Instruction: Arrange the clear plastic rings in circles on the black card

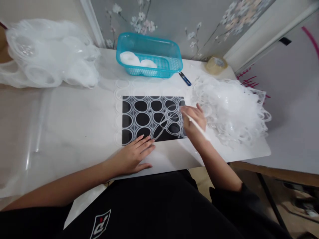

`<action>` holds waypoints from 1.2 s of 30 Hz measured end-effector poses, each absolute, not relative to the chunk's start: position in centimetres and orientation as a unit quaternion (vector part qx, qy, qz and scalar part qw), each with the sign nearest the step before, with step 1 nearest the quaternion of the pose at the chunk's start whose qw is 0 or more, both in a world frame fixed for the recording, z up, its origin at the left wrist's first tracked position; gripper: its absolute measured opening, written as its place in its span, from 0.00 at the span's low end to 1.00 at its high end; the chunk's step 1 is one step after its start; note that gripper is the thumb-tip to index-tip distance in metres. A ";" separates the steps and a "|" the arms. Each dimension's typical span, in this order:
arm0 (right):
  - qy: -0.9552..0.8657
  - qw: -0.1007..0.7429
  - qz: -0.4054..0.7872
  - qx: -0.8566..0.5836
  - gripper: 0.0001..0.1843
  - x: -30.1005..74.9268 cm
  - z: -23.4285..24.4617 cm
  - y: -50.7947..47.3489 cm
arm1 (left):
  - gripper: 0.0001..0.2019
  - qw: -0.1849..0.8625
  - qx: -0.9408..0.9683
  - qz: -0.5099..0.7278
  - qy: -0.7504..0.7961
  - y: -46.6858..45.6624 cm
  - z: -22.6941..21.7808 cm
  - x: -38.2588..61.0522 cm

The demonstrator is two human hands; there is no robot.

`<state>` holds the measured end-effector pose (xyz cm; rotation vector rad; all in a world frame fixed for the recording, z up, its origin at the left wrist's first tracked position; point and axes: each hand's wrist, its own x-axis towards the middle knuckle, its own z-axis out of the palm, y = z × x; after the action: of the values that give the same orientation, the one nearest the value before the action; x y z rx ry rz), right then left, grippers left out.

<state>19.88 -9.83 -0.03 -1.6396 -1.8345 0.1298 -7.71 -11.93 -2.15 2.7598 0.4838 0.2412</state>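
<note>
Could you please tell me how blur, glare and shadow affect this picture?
Head view: the right hand and its white stick look slightly blurred, perhaps by motion; head view: glare streaks the left part of the table, and the white pile on the right looks washed out; head view: soft shadow lies toward the table's near edge.

l hand (136, 154) on blk sheet (143, 119), r hand (195, 116) holds wht stick (199, 128); teal bskt (164, 73) behind.
</note>
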 end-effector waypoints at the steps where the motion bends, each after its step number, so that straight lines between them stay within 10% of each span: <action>1: -0.684 0.355 0.039 -0.636 0.13 20.3 0.5 -9.3 | 0.29 0.162 0.968 0.084 0.170 -11.9 -2.2 -7.7; 14: -0.646 0.400 0.390 -0.519 0.10 17.8 1.9 -9.2 | 0.23 0.143 0.949 0.166 0.228 -9.1 -0.8 -5.9; 23: -0.524 0.552 0.226 -0.608 0.14 21.0 4.1 -3.1 | 0.20 0.123 0.954 0.132 0.241 -7.5 -2.7 -5.2; 36: -0.154 0.579 0.706 -0.377 0.05 21.4 4.8 -9.6 | 0.14 0.172 0.938 0.116 0.276 -0.1 -1.0 1.6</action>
<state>21.42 -9.57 4.81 -0.8811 -0.3605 1.6506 1.57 -0.14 -0.99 2.6633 0.7842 0.3305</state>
